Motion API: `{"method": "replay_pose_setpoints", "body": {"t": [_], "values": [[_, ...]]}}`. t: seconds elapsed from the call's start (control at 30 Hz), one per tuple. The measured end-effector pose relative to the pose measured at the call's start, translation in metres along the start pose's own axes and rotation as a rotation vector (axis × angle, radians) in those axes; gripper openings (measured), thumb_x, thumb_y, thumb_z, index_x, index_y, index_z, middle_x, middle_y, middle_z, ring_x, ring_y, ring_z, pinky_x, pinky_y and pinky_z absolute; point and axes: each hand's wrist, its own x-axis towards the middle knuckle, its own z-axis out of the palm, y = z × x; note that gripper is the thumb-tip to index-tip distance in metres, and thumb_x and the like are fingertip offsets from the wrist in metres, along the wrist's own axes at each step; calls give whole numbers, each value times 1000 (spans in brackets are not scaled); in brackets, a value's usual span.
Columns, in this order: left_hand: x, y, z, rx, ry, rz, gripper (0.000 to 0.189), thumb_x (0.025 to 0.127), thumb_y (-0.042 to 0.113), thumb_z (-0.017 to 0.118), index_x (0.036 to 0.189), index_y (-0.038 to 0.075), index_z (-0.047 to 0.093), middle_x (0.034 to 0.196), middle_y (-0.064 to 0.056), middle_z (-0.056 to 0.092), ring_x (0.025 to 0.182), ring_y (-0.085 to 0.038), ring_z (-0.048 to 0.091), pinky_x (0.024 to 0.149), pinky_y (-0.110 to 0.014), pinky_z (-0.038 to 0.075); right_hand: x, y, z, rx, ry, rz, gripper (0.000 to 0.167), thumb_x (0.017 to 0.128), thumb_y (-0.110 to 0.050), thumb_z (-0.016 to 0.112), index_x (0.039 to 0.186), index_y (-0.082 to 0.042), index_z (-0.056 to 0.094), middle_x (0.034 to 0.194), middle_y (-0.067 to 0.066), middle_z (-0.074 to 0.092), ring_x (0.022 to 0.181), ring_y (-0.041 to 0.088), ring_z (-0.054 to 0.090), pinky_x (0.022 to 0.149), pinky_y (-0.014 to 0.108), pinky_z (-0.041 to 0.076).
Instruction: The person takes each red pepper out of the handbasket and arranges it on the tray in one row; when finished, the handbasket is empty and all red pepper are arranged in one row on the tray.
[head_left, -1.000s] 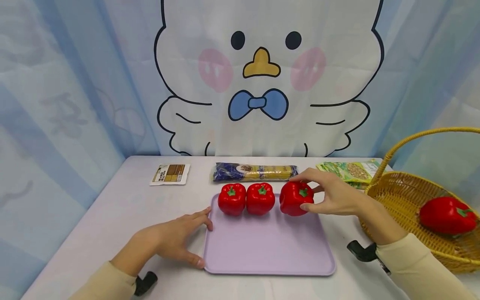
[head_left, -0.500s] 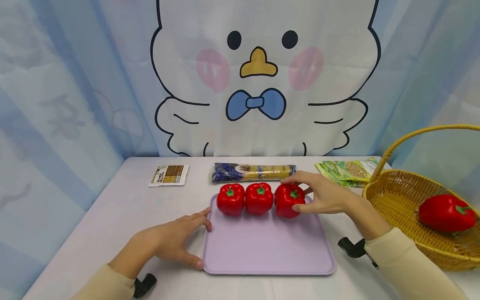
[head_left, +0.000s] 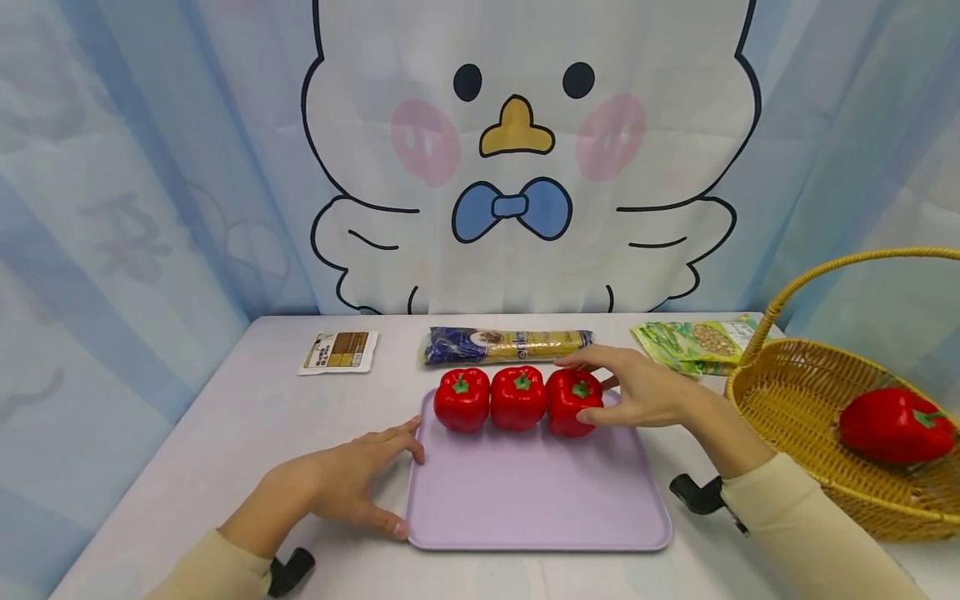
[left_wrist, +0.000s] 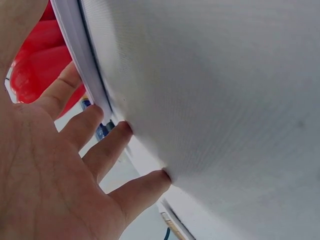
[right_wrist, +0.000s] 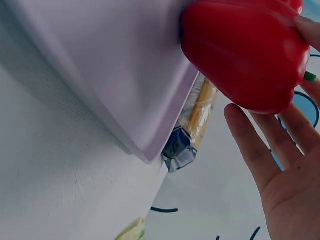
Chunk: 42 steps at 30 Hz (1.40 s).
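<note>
Because our right hand (head_left: 648, 387) pinches the rightmost red bell pepper (head_left: 564, 405) between the thumb in front and the fingers spread behind, a careless release could nudge it into the middle red bell pepper (head_left: 517, 402), which it touches or nearly touches, and jostle the left red bell pepper (head_left: 461, 404). All three stand in a row along the far edge of the lilac tray (head_left: 540, 500), so we judge that a push away from us could tip one over the low rim. Their smooth, rounded sides might also slip from our hold. Our left hand (head_left: 352, 479) has its fingers spread at the tray's left edge; uneven pressure there could shift it.

Just beyond the tray lies a pasta packet (head_left: 517, 344), leaving our fingertips little room behind the row. At our right, the yellow wicker basket (head_left: 791, 400) holds a fourth red bell pepper (head_left: 888, 427), and its tall handle (head_left: 870, 257) could get in our way. Green printed packets (head_left: 693, 343) lie near it; a brown-and-white pouch (head_left: 341, 352) sits well apart.
</note>
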Motion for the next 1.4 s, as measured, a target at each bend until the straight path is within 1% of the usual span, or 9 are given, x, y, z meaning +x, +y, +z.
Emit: {"method": "replay_pose_setpoints", "body": {"t": [0.23,0.47,0.7,0.83,0.97,1.03,1.23,1.3,1.4], "values": [[2,1,1,-3,-8,-3,71,70,64,86,126,41,50,172,3,21,153,-32,30,118,-64,33,-1,-1,0,24,-12,28,67,84,-26,85,144,-21,55,137,-3,62,123,22,61,95,44,60],[2,1,3,-2,-6,3,71,69,64,86,126,40,49,172,2,21,153,-32,30,118,-64,33,-3,0,2,27,-25,59,70,84,-37,85,145,-21,54,141,-1,60,127,25,59,99,50,57],[3,1,3,0,-13,-5,71,69,64,86,126,42,49,172,3,21,152,-32,31,118,-64,34,-2,0,3,6,-33,57,77,84,-41,84,149,-17,50,147,0,55,132,27,55,103,56,54],[1,1,3,-4,-13,-4,71,69,64,86,126,41,49,172,3,20,153,-32,30,118,-64,33,-3,0,3,15,-42,62,77,84,-41,84,150,-19,49,149,0,53,135,29,53,104,57,52],[0,0,3,-5,-2,0,71,70,63,86,126,41,49,172,3,20,153,-33,30,118,-64,33,-6,1,-2,29,-39,56,75,85,-40,84,149,-21,50,149,2,54,137,32,51,104,58,52],[0,0,3,-4,2,3,71,70,64,86,126,40,50,172,3,20,153,-33,31,118,-65,33,-8,2,-5,18,-30,53,74,85,-41,84,148,-21,51,148,2,55,136,34,52,103,59,53],[0,0,2,1,7,2,70,70,64,86,125,40,50,172,3,21,153,-32,31,118,-64,34,-17,4,-14,-2,-5,24,73,85,-40,84,146,-17,52,147,4,56,134,41,53,100,60,53],[1,0,2,2,6,-2,70,70,64,86,125,40,51,172,4,21,152,-32,31,117,-64,34,-19,4,-17,-4,-2,18,71,86,-37,84,146,-18,52,147,4,55,134,40,52,101,60,53],[0,1,1,0,3,-15,70,70,64,87,125,41,51,172,4,21,152,-31,32,117,-65,35,-25,2,-21,-24,-1,39,68,87,-38,83,145,-23,53,147,2,55,135,36,52,102,59,53]]}}
